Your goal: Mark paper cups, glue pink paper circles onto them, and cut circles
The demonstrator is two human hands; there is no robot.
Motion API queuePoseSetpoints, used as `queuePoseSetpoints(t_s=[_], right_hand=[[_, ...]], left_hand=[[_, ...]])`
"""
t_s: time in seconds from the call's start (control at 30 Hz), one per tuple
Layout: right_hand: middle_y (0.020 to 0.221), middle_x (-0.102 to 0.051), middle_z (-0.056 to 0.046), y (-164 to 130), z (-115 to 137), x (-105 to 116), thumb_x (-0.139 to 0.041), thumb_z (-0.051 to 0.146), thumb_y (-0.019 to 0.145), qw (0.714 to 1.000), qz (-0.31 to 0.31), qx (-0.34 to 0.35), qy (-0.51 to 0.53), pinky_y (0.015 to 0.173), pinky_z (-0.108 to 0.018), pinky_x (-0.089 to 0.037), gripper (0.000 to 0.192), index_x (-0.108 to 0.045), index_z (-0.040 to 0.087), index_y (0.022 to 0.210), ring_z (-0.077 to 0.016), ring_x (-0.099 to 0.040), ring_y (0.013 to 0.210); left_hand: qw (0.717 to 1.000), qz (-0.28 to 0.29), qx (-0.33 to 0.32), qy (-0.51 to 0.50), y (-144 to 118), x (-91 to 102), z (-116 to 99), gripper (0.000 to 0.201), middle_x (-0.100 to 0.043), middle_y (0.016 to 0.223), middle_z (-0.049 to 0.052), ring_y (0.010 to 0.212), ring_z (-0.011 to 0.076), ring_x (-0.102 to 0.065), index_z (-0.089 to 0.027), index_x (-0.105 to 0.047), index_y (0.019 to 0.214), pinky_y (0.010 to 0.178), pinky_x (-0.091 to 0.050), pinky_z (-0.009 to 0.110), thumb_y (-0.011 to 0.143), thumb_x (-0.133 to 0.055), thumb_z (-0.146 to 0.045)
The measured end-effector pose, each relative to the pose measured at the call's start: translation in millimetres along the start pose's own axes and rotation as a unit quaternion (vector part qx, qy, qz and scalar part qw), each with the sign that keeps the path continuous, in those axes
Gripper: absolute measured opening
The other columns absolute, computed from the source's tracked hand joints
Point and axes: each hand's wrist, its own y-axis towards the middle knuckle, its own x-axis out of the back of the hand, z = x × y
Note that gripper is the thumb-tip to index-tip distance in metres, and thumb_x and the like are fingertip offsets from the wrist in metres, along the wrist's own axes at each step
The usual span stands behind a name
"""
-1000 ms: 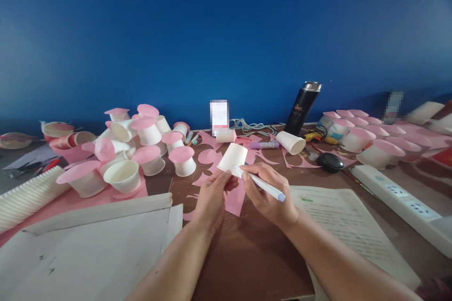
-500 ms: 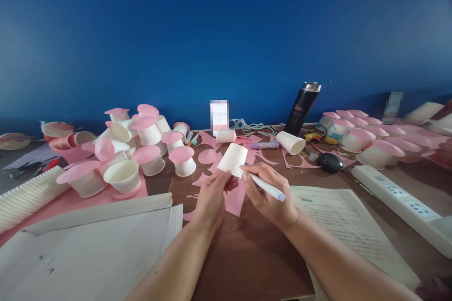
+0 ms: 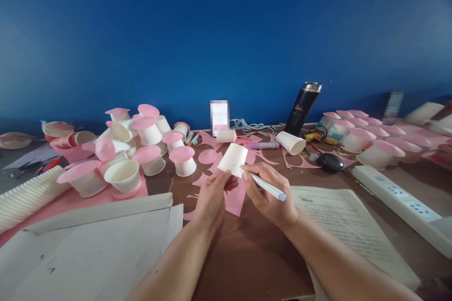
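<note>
Far left, a stack of ribbed cups lies on its side on the bench. Next to it, a heap of white cups with pink lids sits on pink paper; a cardboard sheet lies nearer the camera. Centre: left hand pinches a white paper cup at its lower edge, fingers curled shut on it, cup tilted and raised above pink scraps. Right hand grips a white pen with a blue end, fingers closed around it, tip touching the cup's near edge. Behind: a purple marker, a tipped cup, a black flask. Right: an open book, a black round lid, more pink-lidded cups, a white power strip.
</note>
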Motion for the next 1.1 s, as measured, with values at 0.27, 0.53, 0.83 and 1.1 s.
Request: queuePoseSetpoints(t_s=[0.27,0.53,0.83,1.1], right_hand=[[0.085,-0.068,-0.003,0.4,0.6,0.0,-0.059,0.015,0.084,1.000,-0.003,0.003,0.004,0.074,-0.026,-0.050,0.016,-0.061,0.019,0.099,-0.0142,-0.063,0.077],[0.085,-0.068,-0.003,-0.1,-0.7,0.6,-0.059,0.016,0.085,1.000,-0.001,-0.003,-0.002,0.074,-0.027,-0.050,0.016,-0.062,0.019,0.100,-0.0148,-0.063,0.078],[0.088,-0.069,-0.004,0.0,-1.5,0.9,-0.059,0.015,0.085,1.000,-0.011,0.003,-0.009,0.076,-0.027,-0.051,0.017,-0.062,0.018,0.101,-0.0144,-0.064,0.081],[0.088,-0.069,-0.004,0.2,-1.5,1.5,-0.060,0.015,0.084,1.000,-0.014,0.005,-0.013,0.076,-0.026,-0.051,0.017,-0.062,0.019,0.101,-0.0144,-0.064,0.081]], left_hand=[[1.000,-0.009,0.000,-0.001,0.1,-0.9,0.4,0.016,-0.063,0.065,0.003,0.065,0.0103,-0.059,-0.012,-0.068,0.069,0.069,-0.049,0.022,0.067,-0.075,-0.026],[1.000,-0.011,-0.002,-0.004,1.4,0.1,0.5,0.014,-0.063,0.065,0.003,0.065,0.0102,-0.059,-0.012,-0.069,0.068,0.067,-0.050,0.022,0.068,-0.074,-0.025],[1.000,-0.013,-0.002,-0.006,1.3,0.2,0.4,0.016,-0.063,0.064,0.003,0.065,0.0101,-0.059,-0.012,-0.068,0.067,0.067,-0.049,0.022,0.067,-0.075,-0.026],[1.000,-0.011,-0.005,-0.009,1.4,-0.6,-0.2,0.016,-0.063,0.065,0.003,0.066,0.0098,-0.059,-0.011,-0.068,0.068,0.068,-0.049,0.021,0.069,-0.075,-0.025]])
